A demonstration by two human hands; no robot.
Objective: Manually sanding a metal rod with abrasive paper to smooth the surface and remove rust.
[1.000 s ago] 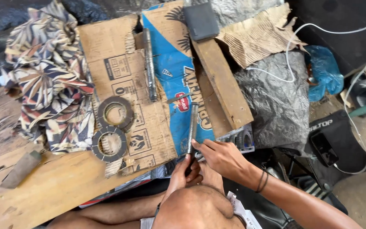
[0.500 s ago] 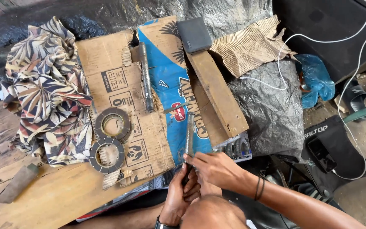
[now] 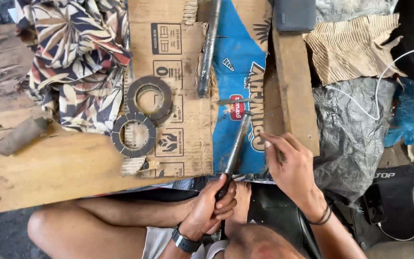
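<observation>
- Across the middle of the view lay a flattened cardboard sheet (image 3: 178, 96), with a blue printed sack (image 3: 238, 72) overlapping its side toward three o'clock; both rested on a pale wooden board (image 3: 49, 172) that ran out toward nine o'clock.
- At eleven o'clock sat a bunched floral cloth (image 3: 73, 62), and at three o'clock a grey plastic sheet (image 3: 350, 139) with a white cable (image 3: 384, 81) looping over it.
- A wooden plank (image 3: 291, 91) ran from twelve o'clock down toward the centre, just beside the sack.
- Two flat friction rings (image 3: 140, 120) lay overlapping on the cardboard, at nine o'clock from the hands and well apart from them; neither looked handled at this moment.
- A dark metal rod (image 3: 208, 48) lay on the sack's edge toward twelve o'clock, untouched.
- The left hand (image 3: 212, 206), at six o'clock, had its fingers wrapped tight round the handle of a hammer (image 3: 235, 144), whose head pointed toward twelve o'clock over the sack.
- The right hand (image 3: 291, 163), at four o'clock from centre, had its fingertips pinched together low against the sack and plank edge; what they gripped was too small to tell.
- A small thin metal piece (image 3: 231, 101) lay on the sack just beyond the hammer head, so the striking work seemed under way, not finished.
</observation>
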